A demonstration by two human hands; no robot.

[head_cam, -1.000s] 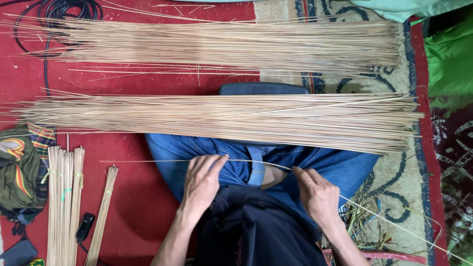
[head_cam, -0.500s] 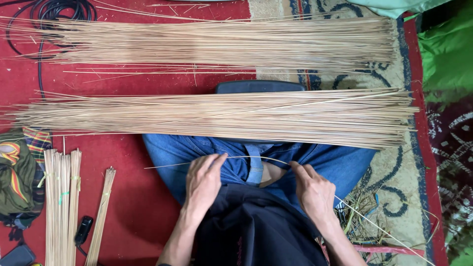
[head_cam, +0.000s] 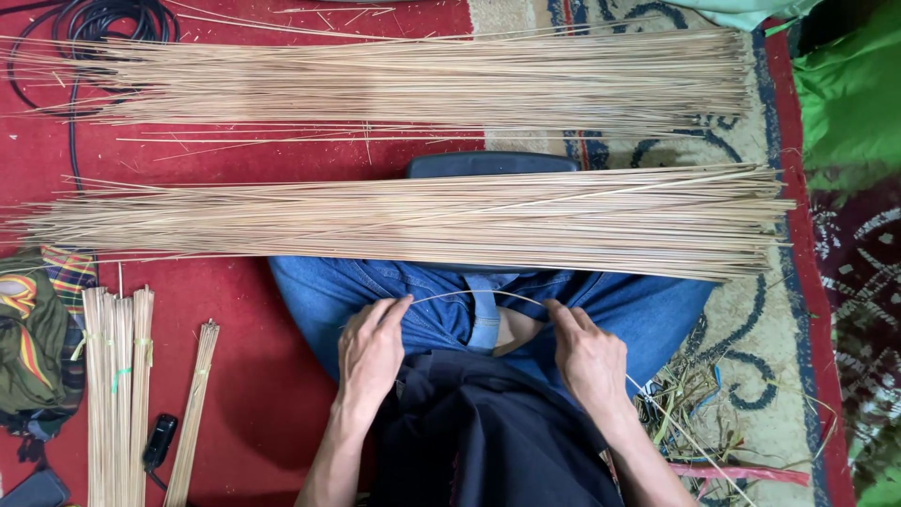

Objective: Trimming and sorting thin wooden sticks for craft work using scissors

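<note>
My left hand (head_cam: 371, 352) and my right hand (head_cam: 587, 357) both pinch one thin pale stick (head_cam: 474, 293) above my lap in blue jeans. The stick bows upward between the hands and trails past my right hand toward the lower right. A wide flat bundle of long thin sticks (head_cam: 413, 221) lies across my knees just beyond the hands. A second such bundle (head_cam: 404, 80) lies farther away on the red carpet.
Tied short stick bundles (head_cam: 117, 394) lie at lower left beside a striped cloth (head_cam: 33, 338) and a small black device (head_cam: 160, 437). A black cable (head_cam: 70, 38) coils at top left. Green fabric (head_cam: 849, 94) is at the right; loose scraps (head_cam: 690, 404) lie by my right knee.
The stick has slid to the right through my hands; its left end, once far out to the left, now sits at my left hand, and the bow between the hands is tighter.
</note>
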